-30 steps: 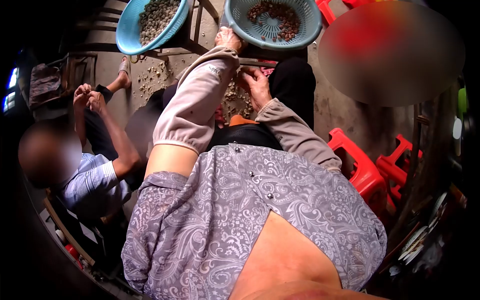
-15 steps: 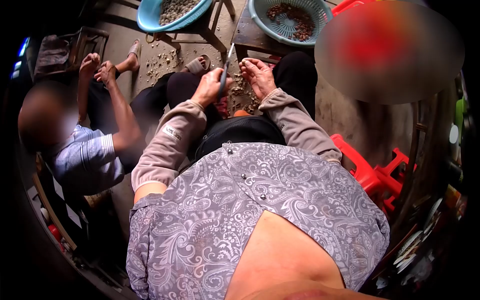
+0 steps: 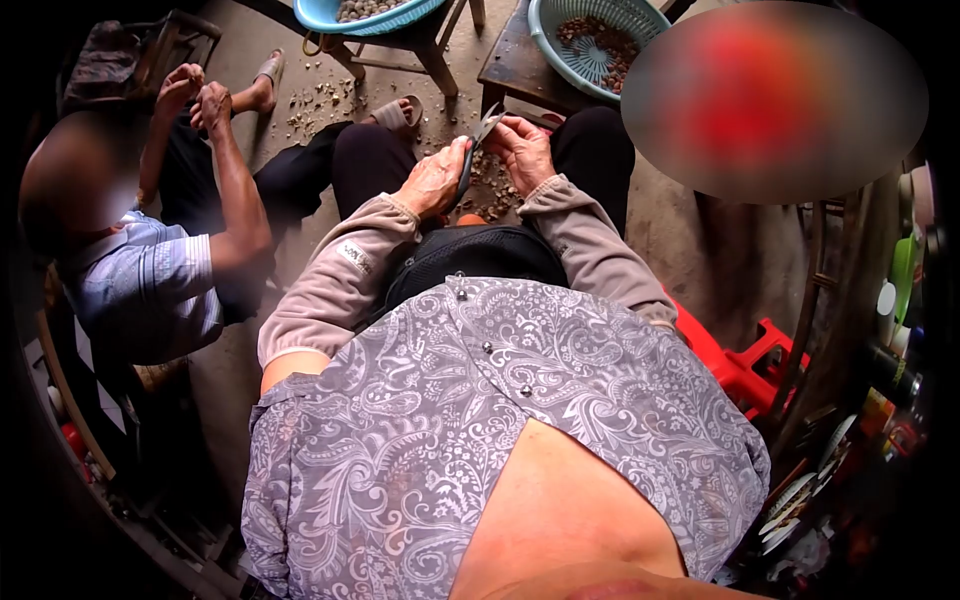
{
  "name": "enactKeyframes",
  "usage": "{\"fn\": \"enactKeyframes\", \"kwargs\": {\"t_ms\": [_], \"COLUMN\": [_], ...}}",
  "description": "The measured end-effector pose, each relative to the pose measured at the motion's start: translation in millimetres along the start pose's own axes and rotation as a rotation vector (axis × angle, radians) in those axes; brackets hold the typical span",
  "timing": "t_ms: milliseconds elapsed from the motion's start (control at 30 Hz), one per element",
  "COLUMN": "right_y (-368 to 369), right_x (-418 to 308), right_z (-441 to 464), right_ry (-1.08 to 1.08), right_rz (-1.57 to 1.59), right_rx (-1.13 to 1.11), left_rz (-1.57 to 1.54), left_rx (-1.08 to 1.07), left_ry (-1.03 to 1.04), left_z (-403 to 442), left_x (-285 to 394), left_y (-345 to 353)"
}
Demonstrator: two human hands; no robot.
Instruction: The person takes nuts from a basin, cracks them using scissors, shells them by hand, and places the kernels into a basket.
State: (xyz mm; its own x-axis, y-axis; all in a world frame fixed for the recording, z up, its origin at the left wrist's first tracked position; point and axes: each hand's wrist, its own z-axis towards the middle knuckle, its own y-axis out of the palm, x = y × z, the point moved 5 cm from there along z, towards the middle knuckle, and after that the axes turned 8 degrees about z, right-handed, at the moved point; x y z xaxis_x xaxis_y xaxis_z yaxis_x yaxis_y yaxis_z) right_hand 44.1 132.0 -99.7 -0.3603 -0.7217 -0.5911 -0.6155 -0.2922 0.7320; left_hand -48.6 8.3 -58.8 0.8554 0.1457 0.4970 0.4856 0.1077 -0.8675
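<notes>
My left hand [image 3: 432, 183] is wrapped around the dark handles of a pair of scissors [image 3: 484, 128]. Their metal blades are parted and point up and right, close to the fingertips of my right hand [image 3: 524, 152]. Those right fingertips are pinched together; whatever small thing they may hold is too small to make out. Below both hands, between my knees, broken shell pieces [image 3: 492, 178] lie scattered. A black bag [image 3: 480, 265] sits at my waist.
Ahead, a blue basin [image 3: 372, 14] of small round nuts stands on a stool, and a blue-green basket [image 3: 572, 72] of brown kernels on a wooden table [image 3: 510, 62]. At left sits another person [image 3: 150, 270], hands together. A red stool [image 3: 745, 360] is at right.
The scissors have tilted to the right and their blades have parted. My right fingertips have come up against the blade tips. The view has shifted slightly.
</notes>
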Motion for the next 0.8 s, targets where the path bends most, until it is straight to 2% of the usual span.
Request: {"fn": "enactKeyframes", "kwargs": {"t_ms": [167,367,467,500,600,633,733,767,800], "right_y": [-3.2,-6.3,-12.1,-12.1,-12.4,-12.2,-14.1,-14.5,-12.3], "right_x": [0.7,10.4,19.2,20.5,20.9,19.1,15.7,14.9,13.5], "right_z": [4.4,5.0,6.1,5.6,4.3,3.9,3.8,5.0,4.9], "right_ry": [0.016,0.055,0.072,0.081,0.102,0.105,0.120,0.127,0.133], "right_rz": [-0.074,-0.121,-0.185,-0.169,-0.127,-0.119,-0.061,-0.021,0.021], "right_rx": [0.000,0.042,0.123,0.130,0.151,0.160,0.135,0.126,0.119], "left_rz": [-0.072,-0.152,-0.397,-0.548,-0.952,-0.925,-0.975,-1.035,-1.037], "left_rx": [-0.091,-0.092,-0.249,-0.358,-0.402,-0.422,-0.291,-0.201,-0.219], "left_ry": [0.000,-0.046,-0.157,-0.292,-0.482,-0.510,-0.420,-0.456,-0.499], "left_z": [-2.2,-8.5,-8.2,-8.6,-12.8,-14.1,-10.1,-8.5,-6.3], "left_x": [4.0,-1.8,-6.6,-1.9,5.7,0.4,1.7,2.7,0.1], "left_y": [-7.8,-1.1,7.7,6.3,5.6,8.0,-3.8,-4.2,-6.1]}}
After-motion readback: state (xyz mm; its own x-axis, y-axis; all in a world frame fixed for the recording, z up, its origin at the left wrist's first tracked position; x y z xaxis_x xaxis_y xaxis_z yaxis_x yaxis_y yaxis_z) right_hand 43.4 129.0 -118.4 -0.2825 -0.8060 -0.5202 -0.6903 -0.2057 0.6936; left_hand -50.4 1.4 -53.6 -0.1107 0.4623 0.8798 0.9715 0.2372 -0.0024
